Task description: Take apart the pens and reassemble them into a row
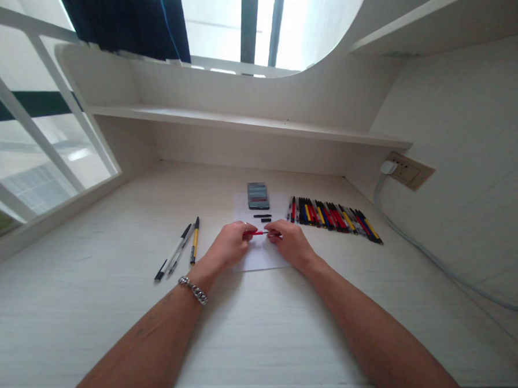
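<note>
Both of my hands meet over a white sheet of paper [262,257] on the desk. My left hand [227,246] and my right hand [290,243] are each closed on an end of a red pen [256,233], held level between them. Two small black pen parts [264,217] lie on the paper just beyond the pen. A phone [258,195] rests at the paper's far edge. My left wrist wears a metal chain bracelet [193,290].
A row of several pens [334,217] in black, red, yellow and blue lies to the right of the paper. Three pens [181,248] lie to the left. A wall socket with a plug [396,169] and grey cable [440,265] is at the right. A shelf [238,123] runs above the desk.
</note>
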### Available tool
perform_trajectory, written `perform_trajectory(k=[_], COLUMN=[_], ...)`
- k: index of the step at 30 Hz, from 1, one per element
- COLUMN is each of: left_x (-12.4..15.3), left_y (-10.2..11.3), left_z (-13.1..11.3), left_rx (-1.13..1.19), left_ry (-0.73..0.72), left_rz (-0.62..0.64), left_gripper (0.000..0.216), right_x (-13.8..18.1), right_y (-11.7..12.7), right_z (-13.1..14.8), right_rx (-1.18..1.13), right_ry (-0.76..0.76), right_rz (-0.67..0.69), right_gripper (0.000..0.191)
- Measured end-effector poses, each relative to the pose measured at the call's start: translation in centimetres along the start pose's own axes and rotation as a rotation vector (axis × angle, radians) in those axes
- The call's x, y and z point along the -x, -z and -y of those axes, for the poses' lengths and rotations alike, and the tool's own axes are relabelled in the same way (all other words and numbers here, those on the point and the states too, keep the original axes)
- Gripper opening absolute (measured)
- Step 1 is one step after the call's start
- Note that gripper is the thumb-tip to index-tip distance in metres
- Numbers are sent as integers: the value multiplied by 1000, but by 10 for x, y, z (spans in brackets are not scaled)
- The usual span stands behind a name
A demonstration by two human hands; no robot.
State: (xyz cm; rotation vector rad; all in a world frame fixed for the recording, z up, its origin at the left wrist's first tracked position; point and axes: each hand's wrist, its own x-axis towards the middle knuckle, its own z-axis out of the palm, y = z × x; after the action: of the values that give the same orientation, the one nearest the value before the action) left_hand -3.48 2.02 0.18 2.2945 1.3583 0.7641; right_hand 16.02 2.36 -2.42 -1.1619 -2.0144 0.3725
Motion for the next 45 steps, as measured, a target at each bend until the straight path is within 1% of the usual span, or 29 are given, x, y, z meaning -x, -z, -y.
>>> perform_trajectory(k=[3,5,8,10,15,20,25,33,41,45], left_x=[0,0,0,0,1,0,-1,0,0,1], left_y=[-1,-1,-2,-4,-4,3,2,-2,1,2], left_z=[0,0,-1,-3,-10,-10,-5,0,0,3], left_rx=[18,37,63,89,216,175,172,68,55,64], left_ry=[-8,-19,-32,-35,-73,-45,3,29,40,55], left_rz=[-4,-11,-26,-31,-32,-81,-22,43,39,77], left_gripper=[33,32,31,30,27,22,23,20,19,22], right_x=[-2,-3,-4,-2,2,0,1,3,3,5], right_y=[-2,1,8,12,14,28,41,37,36,36], right_z=[-3,-3,2,8,23,18,7,6,8,4], right_rx=[-5,-7,5,-18,-133,-144,-74,85,62,69], right_ry=[-3,-8,-14,-48,-139,-205,-236,-209,-223,-276], right_rz=[4,-27,-109,-128,42,31,113,147,152,162], right_gripper=[32,32,24,17,16,13,11,8,9,14])
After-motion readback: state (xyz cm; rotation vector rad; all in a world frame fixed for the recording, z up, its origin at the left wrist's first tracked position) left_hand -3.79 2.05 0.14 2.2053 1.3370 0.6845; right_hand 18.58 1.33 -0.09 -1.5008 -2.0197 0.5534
